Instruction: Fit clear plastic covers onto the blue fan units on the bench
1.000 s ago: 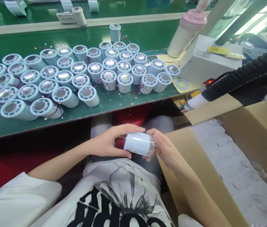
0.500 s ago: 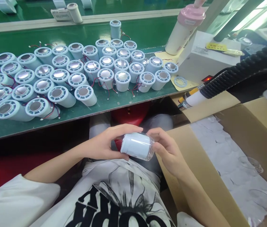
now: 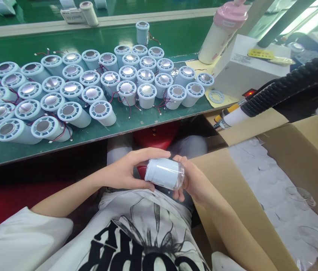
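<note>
A white cylindrical part (image 3: 163, 172) with a clear plastic cap on its right end lies sideways over my lap, below the table edge. My left hand (image 3: 129, 169) grips its left end, fingers wrapped over the top. My right hand (image 3: 193, 180) cups the capped right end, palm against the clear cap. Several identical white cylinders with metal discs and red wires (image 3: 91, 86) stand and lie on the green table (image 3: 176, 37) above.
An open cardboard box (image 3: 249, 210) lined with clear plastic caps (image 3: 288, 203) stands at my right. A white machine box (image 3: 240, 71), a pink-capped bottle (image 3: 221, 32) and a black corrugated hose with a nozzle (image 3: 274, 94) sit at the right.
My right hand has pressed its palm closer onto the capped end of the cylinder. The cylinder stays over my lap, hardly shifted.
</note>
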The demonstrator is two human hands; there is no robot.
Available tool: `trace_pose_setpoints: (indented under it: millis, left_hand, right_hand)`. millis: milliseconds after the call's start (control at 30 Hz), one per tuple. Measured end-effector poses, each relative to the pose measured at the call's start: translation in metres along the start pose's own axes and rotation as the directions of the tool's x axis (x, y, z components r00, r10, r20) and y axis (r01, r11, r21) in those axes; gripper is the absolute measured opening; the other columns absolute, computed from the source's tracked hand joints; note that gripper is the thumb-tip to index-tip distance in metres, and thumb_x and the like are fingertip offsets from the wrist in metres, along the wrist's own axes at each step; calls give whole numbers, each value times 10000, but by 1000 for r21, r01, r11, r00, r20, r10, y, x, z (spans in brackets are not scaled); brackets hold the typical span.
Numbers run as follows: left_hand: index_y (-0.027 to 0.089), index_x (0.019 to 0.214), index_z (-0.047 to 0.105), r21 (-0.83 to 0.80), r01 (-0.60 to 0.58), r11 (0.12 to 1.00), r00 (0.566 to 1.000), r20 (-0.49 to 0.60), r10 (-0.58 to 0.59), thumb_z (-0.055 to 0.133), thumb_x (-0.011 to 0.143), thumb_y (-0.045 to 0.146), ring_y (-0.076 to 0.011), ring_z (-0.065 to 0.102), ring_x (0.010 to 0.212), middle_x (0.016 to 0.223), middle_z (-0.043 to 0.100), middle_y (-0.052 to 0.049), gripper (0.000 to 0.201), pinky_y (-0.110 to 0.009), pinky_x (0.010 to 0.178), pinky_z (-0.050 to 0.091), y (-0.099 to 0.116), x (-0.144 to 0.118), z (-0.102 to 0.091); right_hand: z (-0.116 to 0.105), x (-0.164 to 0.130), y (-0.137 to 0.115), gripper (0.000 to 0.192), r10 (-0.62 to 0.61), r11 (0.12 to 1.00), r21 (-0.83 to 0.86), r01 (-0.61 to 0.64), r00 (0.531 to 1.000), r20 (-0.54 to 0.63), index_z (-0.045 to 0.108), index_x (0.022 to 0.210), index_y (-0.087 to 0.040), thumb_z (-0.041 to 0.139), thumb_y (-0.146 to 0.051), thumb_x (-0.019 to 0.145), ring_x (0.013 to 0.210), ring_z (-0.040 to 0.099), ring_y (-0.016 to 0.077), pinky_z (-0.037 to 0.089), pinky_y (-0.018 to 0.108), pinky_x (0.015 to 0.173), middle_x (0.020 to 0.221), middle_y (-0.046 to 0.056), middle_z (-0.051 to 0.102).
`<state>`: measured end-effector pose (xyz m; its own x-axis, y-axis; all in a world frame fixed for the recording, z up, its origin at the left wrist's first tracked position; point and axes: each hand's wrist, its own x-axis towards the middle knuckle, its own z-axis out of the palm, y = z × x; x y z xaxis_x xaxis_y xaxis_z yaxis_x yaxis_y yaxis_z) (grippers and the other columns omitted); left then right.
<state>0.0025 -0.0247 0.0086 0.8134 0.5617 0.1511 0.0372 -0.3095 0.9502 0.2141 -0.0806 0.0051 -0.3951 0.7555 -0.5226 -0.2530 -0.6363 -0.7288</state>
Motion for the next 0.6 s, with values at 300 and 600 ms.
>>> trace_pose_setpoints:
  millis: [300, 600]
  left_hand:
    - [305, 1352, 459, 28, -70, 997, 997, -25, 71, 793, 652, 159, -278, 459, 1288, 1407, 478, -105, 789, -415, 1067, 388, -9, 0, 0]
    - [273, 1346, 456, -83, 168, 982, 983, -65, -173, 726, 748, 265, -237, 555, 1154, 1315, 535, -94, 656, -316, 898, 520, 7, -2, 5]
  right_hand:
    - [-1, 4, -3, 701, 240, 965, 66, -253, 958, 158, 589, 620, -130, 289, -721, 849, 274, 433, 48, 244, 111, 237, 478, 51, 600]
    - [-9, -2, 13, 702, -467, 808, -373, 456, 882, 68, 496, 1226, -250, 553, -739, 724, 963, 665, 241, 582, 369, 753, 1212, 116, 616]
